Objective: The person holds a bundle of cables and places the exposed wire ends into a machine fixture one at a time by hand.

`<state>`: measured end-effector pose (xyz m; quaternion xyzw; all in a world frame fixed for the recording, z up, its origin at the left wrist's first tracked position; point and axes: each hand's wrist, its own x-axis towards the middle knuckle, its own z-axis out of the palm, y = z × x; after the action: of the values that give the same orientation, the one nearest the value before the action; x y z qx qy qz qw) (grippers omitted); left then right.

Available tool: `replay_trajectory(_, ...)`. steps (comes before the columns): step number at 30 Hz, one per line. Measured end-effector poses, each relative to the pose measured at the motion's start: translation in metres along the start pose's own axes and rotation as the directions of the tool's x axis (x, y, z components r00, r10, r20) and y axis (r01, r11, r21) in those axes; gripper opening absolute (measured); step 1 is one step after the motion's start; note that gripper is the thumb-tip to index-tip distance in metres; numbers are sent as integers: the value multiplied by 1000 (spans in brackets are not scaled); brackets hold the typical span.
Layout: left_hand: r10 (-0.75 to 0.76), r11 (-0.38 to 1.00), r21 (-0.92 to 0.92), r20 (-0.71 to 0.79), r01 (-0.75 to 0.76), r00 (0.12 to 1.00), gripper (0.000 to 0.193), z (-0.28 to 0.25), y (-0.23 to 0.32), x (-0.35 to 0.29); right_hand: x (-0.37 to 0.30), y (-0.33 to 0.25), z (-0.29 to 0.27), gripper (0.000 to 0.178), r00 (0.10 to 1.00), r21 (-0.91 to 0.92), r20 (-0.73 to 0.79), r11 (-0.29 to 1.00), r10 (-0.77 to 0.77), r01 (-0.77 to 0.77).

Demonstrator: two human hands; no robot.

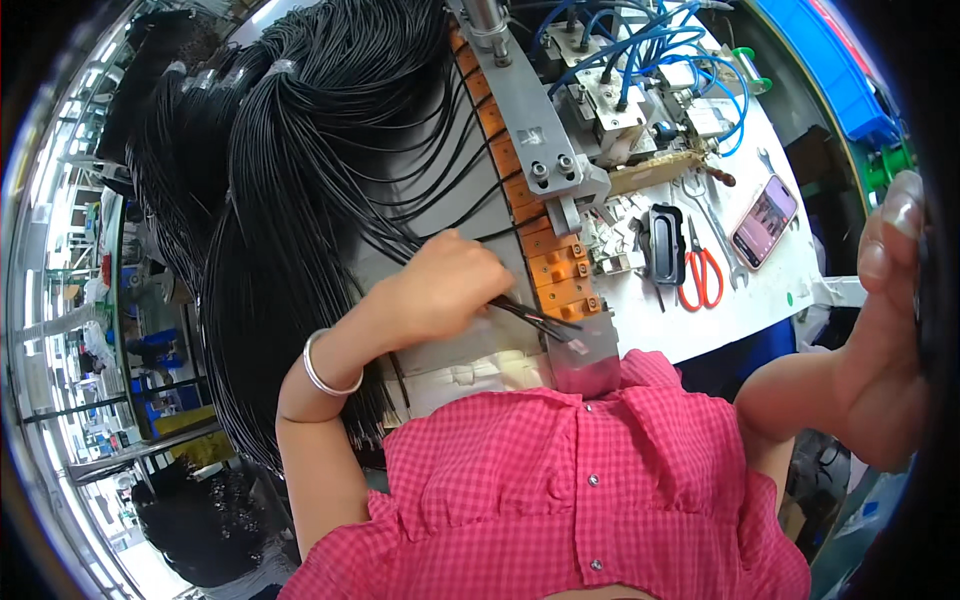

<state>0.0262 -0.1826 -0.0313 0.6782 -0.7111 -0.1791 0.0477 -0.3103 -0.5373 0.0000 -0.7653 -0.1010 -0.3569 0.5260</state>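
My left hand (445,285), with a silver bangle on its wrist, is closed around a few thin black cables (530,315). Their ends stick out to the right, over a grey metal block (585,360) close to my body. Just beyond these ends runs a row of orange fixture blocks (555,262) with slots and screws. A huge bundle of black cables (290,190) hangs to the left of the hand, and single strands lead from it to the orange row. My right hand (885,300) is raised at the right edge, away from the table; the dark rim cuts off part of its fingers.
Above the orange row stands a grey clamp bar (525,110), beside a machine with blue air tubes (640,55). On the white table (690,335) lie red-handled scissors (702,275), a wrench (715,225), a phone (765,222) and a black rectangular case (664,245). Blue bins (830,70) stand far right.
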Motion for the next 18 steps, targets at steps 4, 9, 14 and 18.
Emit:
replay_trajectory(4, -33, 993, -112, -35, 29, 999, 11, -8, 5, 9, -4, -6, 3, 44, 997, -38, 77, 999, 28, -25)
replay_trajectory(9, -161, 967, -240, -340, 80, 927, 12, -3, 19, 17, 69, -19, 154, 39, 984, -89, 173, 996, 34, -18)
replay_trajectory(14, -171, 985, -89, -449, 146, 877, 16, 10, 24, 13, 74, -23, 219, 12, 943, 583, 248, 811, -221, 36)
replay_trajectory(18, -153, 988, -69, -450, 137, 880, 22, 7, 29, 17, 73, -26, 224, 14, 936, 685, 199, 725, -291, 80)
